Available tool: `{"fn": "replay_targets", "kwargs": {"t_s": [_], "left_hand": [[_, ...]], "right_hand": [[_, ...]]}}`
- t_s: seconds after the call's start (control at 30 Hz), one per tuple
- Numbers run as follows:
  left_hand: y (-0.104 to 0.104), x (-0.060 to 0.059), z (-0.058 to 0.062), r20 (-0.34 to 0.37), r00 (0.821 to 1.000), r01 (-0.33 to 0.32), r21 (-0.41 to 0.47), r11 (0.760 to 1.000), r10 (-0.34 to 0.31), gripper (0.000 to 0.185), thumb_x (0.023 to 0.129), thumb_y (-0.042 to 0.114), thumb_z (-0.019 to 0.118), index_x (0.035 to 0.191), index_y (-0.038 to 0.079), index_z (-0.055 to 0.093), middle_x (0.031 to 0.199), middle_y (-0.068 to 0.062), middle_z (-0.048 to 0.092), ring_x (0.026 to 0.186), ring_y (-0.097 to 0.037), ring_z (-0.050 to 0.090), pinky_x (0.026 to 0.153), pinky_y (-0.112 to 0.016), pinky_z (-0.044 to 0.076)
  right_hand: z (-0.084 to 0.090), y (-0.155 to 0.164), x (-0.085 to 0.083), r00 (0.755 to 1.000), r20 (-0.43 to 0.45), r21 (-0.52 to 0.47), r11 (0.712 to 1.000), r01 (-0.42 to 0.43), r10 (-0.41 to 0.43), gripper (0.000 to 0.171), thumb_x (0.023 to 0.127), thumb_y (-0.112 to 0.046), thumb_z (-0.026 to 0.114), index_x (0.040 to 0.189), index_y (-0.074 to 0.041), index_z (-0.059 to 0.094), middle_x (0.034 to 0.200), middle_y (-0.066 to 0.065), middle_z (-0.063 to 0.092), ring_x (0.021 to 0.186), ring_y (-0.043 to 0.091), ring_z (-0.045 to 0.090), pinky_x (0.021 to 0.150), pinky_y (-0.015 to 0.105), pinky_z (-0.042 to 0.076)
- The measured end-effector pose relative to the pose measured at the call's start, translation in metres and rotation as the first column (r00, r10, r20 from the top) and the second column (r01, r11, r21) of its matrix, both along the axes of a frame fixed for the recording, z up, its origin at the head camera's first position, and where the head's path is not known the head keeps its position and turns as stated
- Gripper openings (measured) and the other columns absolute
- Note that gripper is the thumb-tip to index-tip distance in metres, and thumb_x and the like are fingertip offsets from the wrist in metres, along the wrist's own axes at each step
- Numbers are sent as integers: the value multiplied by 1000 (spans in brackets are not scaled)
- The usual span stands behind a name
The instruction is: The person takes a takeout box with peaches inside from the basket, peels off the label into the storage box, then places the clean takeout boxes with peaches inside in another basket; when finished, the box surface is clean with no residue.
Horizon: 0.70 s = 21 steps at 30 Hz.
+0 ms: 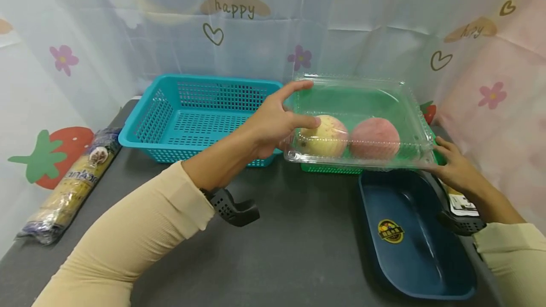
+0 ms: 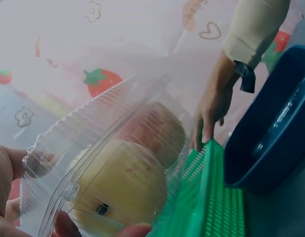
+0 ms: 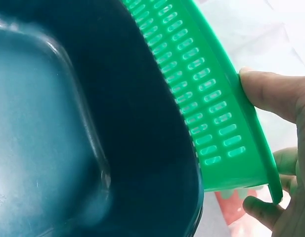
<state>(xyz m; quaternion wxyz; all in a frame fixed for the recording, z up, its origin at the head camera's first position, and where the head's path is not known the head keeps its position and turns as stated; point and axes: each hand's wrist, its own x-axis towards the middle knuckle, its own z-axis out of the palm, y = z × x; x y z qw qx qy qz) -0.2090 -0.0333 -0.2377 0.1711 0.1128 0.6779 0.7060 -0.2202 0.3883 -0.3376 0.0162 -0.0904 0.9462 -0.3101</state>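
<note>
My left hand grips the left side of a clear plastic clamshell container, its thumb on the front and fingers at the back edge. Inside lie a yellow peach and a pink peach. The container is tilted and sits over a green slotted basket, hiding most of it in the head view. At the basket's right end, my right hand holds the rim, with the thumb on one side and curled fingers on the other, as the right wrist view shows.
A dark blue basin with a round sticker stands in front of the green basket. An aqua slotted basket stands left of it. Along the left table edge lies a long plastic-wrapped pack. A printed curtain hangs behind.
</note>
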Motion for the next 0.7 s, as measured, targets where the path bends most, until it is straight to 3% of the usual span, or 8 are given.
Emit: {"fn": "replay_targets", "kwargs": {"t_s": [0.07,0.17,0.37,0.5,0.7], "left_hand": [[9,-7,0,5,1000,-3,-3,1000,3,68,85,8,73,138,42,46,109,-9,51,47,-18,21,45,-35,34],[21,-17,-2,2,1000,-12,-23,1000,12,69,85,8,73,139,41,45,135,-6,41,48,-18,25,43,-37,38],[40,-40,-8,-4,1000,-19,-63,998,18,70,88,9,71,142,41,41,136,-10,44,42,-18,24,40,-38,42],[49,-55,-15,6,1000,-15,-57,998,15,71,88,8,70,143,41,39,137,-12,43,41,-18,23,48,-50,52],[58,-72,-32,46,999,-19,-63,998,22,74,90,7,68,146,41,36,143,-15,38,40,-15,22,56,-56,54]], "right_hand": [[0,-1,1,1000,22,0,1000,6,-6,75,93,-28,61,144,14,25,152,34,0,133,60,2,96,76,10],[1,-1,2,998,63,18,1000,13,-14,80,95,-35,58,147,11,20,153,32,-4,133,60,0,95,77,9],[2,1,2,994,110,36,999,22,-26,89,95,-39,56,146,15,7,154,29,-10,134,59,-3,98,75,10],[3,2,1,995,98,46,999,10,-15,87,95,-39,56,146,16,11,154,30,-10,134,59,-3,97,76,10],[4,-1,1,996,83,73,997,5,-11,84,94,-40,57,146,13,18,153,31,-8,133,60,0,96,76,12]]}}
